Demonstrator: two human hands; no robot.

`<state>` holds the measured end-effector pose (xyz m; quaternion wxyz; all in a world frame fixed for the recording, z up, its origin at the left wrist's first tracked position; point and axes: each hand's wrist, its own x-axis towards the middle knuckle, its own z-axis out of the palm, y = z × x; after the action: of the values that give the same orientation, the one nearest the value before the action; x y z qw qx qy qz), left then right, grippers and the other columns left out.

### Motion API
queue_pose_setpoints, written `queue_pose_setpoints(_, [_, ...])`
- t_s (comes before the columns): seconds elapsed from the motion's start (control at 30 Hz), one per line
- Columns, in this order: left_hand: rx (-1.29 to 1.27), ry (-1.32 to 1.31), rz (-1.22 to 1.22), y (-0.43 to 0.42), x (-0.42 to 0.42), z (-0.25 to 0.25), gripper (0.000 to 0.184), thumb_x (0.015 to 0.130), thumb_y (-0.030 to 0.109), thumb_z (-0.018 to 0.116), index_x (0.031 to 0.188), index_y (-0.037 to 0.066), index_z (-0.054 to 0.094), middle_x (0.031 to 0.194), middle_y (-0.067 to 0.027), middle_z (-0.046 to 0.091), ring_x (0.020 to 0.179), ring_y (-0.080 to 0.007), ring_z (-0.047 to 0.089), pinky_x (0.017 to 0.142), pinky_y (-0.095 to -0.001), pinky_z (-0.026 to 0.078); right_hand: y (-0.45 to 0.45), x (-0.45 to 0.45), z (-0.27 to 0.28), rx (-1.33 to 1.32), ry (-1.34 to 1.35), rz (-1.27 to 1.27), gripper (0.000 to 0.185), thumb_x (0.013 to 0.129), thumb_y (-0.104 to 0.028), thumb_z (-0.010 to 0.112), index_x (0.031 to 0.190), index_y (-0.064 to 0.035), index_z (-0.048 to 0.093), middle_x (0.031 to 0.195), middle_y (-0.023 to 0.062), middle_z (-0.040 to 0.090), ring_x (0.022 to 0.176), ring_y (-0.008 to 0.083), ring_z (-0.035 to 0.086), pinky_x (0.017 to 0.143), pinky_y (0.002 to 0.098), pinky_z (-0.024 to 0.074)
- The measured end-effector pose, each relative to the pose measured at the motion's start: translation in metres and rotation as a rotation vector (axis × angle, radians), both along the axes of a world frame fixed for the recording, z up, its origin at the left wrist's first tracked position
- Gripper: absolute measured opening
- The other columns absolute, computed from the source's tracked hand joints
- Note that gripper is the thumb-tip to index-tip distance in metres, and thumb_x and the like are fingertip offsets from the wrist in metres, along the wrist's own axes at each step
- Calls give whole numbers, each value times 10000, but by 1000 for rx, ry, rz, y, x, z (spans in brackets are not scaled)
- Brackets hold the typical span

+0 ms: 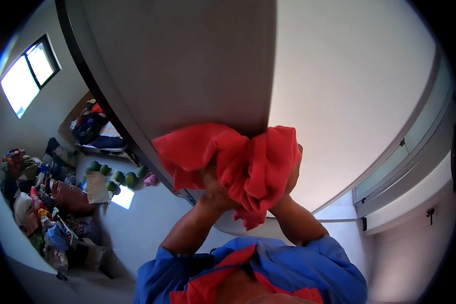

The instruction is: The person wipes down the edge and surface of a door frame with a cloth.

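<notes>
Left hand (pixel 217 195) and right hand (pixel 293 175) grip bunched red cloth (pixel 258 172), fingers mostly hidden; cloth at near end of dark panel (pixel 187 61). Risk: loose left flap could snag panel edge if grip slackens.

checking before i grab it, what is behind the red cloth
The grey surface and white surface pass behind the red cloth; parts of the left hand and right hand show past its edges. Most fingers and anything else it covers are hidden.

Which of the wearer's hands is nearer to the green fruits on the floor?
Left. The left hand holds the red cloth on the side toward the green fruits; the right hand holds its far side.
</notes>
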<state>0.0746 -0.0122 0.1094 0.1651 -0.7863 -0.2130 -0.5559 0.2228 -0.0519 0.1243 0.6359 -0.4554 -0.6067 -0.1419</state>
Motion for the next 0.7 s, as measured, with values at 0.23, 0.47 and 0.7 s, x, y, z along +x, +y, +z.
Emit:
queue_pose_setpoints(0.23, [-538, 23, -637, 5, -6, -55, 677, 942, 439, 678, 1483, 79, 488, 1520, -170, 490, 1384, -363, 484, 1192, -491, 332, -15, -13, -29, -78, 99, 422, 805, 788, -305, 886, 1451, -69, 495, 1443, 159, 522, 1279, 312, 556, 1038, 429, 479])
queue_pose_setpoints(0.47, [-994, -187, -1174, 9, -48, -24, 587, 1067, 333, 552, 1572, 113, 348, 1640, -125, 336, 1478, -321, 385, 1246, -447, 282, -30, -51, -48, -349, -27, 432, 950, 754, -411, 893, 1518, -74, 443, 1562, 185, 446, 1423, 382, 450, 1164, 501, 359])
queue_pose_setpoints(0.7, [-226, -81, -336, 31, -107, 30, 773, 969, 567, 583, 1566, 106, 411, 1642, -198, 328, 1542, -420, 248, 1248, -617, 60, -22, -111, 17, -183, -92, 267, 1032, 707, -453, 914, 1530, -65, 429, 1569, 219, 439, 1431, 455, 433, 1169, 545, 333])
